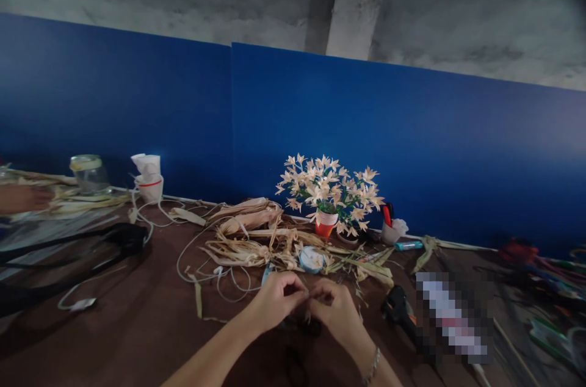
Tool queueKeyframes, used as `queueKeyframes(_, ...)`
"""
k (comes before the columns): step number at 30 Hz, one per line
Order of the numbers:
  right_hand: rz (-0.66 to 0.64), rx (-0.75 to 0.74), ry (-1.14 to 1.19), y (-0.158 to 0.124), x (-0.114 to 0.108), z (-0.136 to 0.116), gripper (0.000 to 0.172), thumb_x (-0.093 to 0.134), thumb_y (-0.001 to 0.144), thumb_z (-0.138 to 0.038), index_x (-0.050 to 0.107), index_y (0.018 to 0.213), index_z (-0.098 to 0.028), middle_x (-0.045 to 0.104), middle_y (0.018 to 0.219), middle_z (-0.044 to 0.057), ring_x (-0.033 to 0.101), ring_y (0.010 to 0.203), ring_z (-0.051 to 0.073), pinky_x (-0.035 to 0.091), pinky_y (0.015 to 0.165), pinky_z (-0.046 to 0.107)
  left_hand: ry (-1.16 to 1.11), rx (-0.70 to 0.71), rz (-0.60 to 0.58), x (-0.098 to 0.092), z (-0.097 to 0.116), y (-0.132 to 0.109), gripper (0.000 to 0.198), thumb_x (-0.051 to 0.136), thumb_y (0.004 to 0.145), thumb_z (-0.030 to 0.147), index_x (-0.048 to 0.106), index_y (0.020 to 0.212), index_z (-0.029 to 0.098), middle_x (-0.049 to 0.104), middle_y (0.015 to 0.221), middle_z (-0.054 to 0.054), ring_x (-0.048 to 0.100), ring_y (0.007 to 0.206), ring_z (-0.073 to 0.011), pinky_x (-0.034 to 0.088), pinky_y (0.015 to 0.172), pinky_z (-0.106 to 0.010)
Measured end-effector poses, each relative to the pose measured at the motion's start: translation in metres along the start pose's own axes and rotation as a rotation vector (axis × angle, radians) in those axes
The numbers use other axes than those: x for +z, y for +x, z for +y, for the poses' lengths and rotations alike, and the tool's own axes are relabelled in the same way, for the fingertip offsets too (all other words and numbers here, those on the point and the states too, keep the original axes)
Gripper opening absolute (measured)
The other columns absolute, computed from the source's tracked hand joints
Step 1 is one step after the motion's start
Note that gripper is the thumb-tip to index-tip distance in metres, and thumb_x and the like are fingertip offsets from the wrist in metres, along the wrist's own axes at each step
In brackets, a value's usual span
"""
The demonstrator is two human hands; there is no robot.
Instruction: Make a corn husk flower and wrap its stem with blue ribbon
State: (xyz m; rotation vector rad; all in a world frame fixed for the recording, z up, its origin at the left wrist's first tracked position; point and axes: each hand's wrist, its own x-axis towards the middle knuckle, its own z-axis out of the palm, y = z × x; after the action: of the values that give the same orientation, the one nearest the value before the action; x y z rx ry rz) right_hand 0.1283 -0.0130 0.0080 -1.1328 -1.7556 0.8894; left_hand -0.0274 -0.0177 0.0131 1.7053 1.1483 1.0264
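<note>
My left hand point(282, 301) and my right hand point(333, 307) meet fingertip to fingertip above the brown table, close to its middle. Both are closed in a pinch; whatever lies between the fingers is too small to make out. Just beyond them lies a heap of dried corn husks point(247, 251), with a small round blue-and-white lid or tape roll point(312, 259) among them. Behind the heap stands a red and white cup point(326, 223) holding a bunch of pale husk flowers point(325, 185). A dark glue gun point(403, 317) rests to the right of my right hand.
On the left are a glass jar point(90, 176), a white cup with tissue point(150, 187), a black strap-like item point(123, 239) and another person's hand point(27, 198). Thin white cable loops across the table. A blue partition point(293, 112) closes off the back. Coloured strands point(544, 268) lie far right.
</note>
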Motion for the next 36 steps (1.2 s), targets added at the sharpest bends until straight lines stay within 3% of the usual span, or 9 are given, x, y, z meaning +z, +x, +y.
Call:
queueKeyframes(5,-0.128,0.175,0.253,-0.001,-0.002,-0.002,0.011,0.058,0.060,-0.017,0.058,0.050,-0.013,0.049,0.049,-0.003,0.038,0.046,0.007,0.027,0.045,0.019,-0.193,-0.103,-0.132,-0.004,0.003,0.001,0.019,0.057,0.067,0.032,0.058,0.069,0.013,0.050,0.050,0.003,0.043,0.045,-0.0085,0.033,0.045,-0.020)
queueKeyframes(8,-0.245,0.302,0.517,-0.004,-0.003,-0.001,0.015,0.064,0.060,-0.025,0.059,0.053,-0.012,0.046,0.045,-0.004,0.032,0.042,0.005,0.024,0.043,0.018,-0.292,-0.122,-0.161,-0.004,0.008,-0.002,0.024,0.058,0.066,0.037,0.055,0.067,0.013,0.048,0.048,0.003,0.040,0.043,-0.0076,0.030,0.043,-0.019)
queueKeyframes(11,-0.283,0.358,0.645,-0.006,-0.002,0.004,0.017,0.066,0.058,-0.027,0.059,0.055,-0.012,0.047,0.046,-0.004,0.032,0.042,0.004,0.025,0.044,0.018,-0.304,-0.100,-0.165,-0.003,0.010,-0.004,0.025,0.057,0.067,0.038,0.054,0.068,0.013,0.050,0.051,0.003,0.039,0.044,-0.0069,0.028,0.041,-0.018)
queueKeyframes(16,-0.222,0.304,0.461,-0.003,0.001,0.011,0.021,0.069,0.056,-0.031,0.060,0.060,-0.012,0.050,0.048,-0.004,0.036,0.045,0.006,0.027,0.046,0.018,-0.104,0.040,-0.087,-0.006,0.010,-0.002,0.020,0.057,0.068,0.032,0.057,0.064,0.013,0.051,0.058,0.001,0.044,0.056,-0.0090,0.034,0.053,-0.019)
queueKeyframes(19,-0.143,0.225,0.311,-0.001,0.001,0.009,0.023,0.070,0.054,-0.033,0.059,0.056,-0.012,0.051,0.047,-0.003,0.038,0.046,0.006,0.027,0.044,0.018,-0.037,0.033,-0.068,-0.007,0.009,-0.001,0.019,0.058,0.067,0.031,0.058,0.063,0.013,0.052,0.058,0.001,0.044,0.057,-0.0096,0.034,0.053,-0.019)
queueKeyframes(26,-0.270,0.276,0.524,-0.004,-0.004,-0.003,0.028,0.067,0.060,-0.038,0.058,0.056,-0.012,0.050,0.046,-0.003,0.038,0.042,0.005,0.027,0.044,0.019,-0.264,-0.152,-0.177,-0.007,0.010,-0.002,0.026,0.059,0.064,0.038,0.057,0.070,0.013,0.049,0.050,0.003,0.044,0.046,-0.0086,0.034,0.045,-0.020)
queueKeyframes(31,-0.307,0.300,0.565,-0.005,-0.003,0.004,0.027,0.065,0.063,-0.037,0.060,0.062,-0.011,0.053,0.052,-0.002,0.041,0.047,0.006,0.030,0.048,0.018,-0.241,-0.112,-0.162,-0.008,0.015,-0.004,0.024,0.058,0.066,0.037,0.056,0.068,0.013,0.049,0.053,0.003,0.042,0.047,-0.0078,0.033,0.046,-0.019)
queueKeyframes(36,-0.227,0.248,0.373,-0.002,0.000,0.005,0.030,0.070,0.055,-0.039,0.057,0.055,-0.012,0.049,0.046,-0.004,0.038,0.043,0.006,0.028,0.044,0.019,-0.072,-0.001,-0.112,-0.009,0.017,-0.004,0.019,0.058,0.066,0.032,0.058,0.066,0.013,0.050,0.058,0.002,0.042,0.052,-0.0084,0.032,0.049,-0.019)
